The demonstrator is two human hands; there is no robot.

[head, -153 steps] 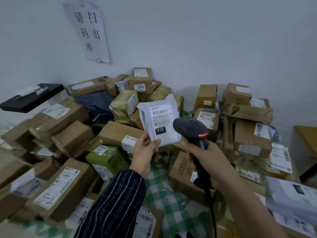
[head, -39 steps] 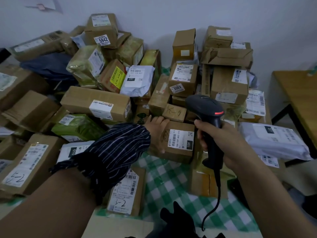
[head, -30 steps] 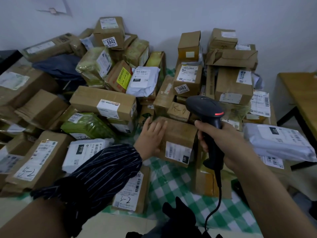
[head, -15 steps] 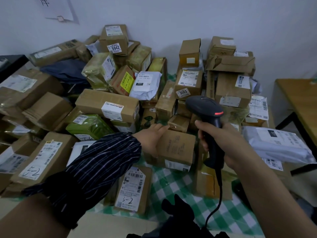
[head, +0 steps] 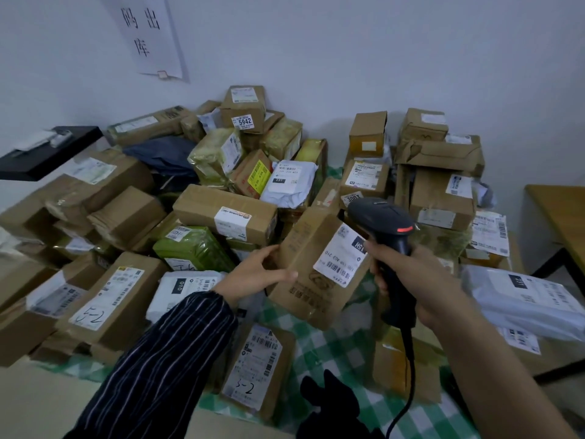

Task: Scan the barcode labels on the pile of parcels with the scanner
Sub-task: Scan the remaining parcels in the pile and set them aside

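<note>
My left hand [head: 258, 270] grips the left edge of a brown cardboard parcel [head: 304, 274], lifted and tilted above the green checked cloth. Its white barcode label [head: 340, 256] faces up toward me. My right hand [head: 411, 280] holds the black handheld scanner [head: 384, 228] by its handle. The scanner head sits just right of the label, a red light showing on its side, and its cable hangs down. The pile of parcels [head: 221, 217] spreads behind and to both sides.
A green checked cloth [head: 335, 353] covers the floor under the parcels. A black shelf [head: 47, 150] juts from the left wall, under a paper sign [head: 148, 33]. A wooden table [head: 560, 217] stands at the right. White mailer bags [head: 525, 299] lie by my right arm.
My left hand has lifted the brown parcel off the cloth and turned it so its label faces up. The scanner stayed beside it. The view tilted upward.
</note>
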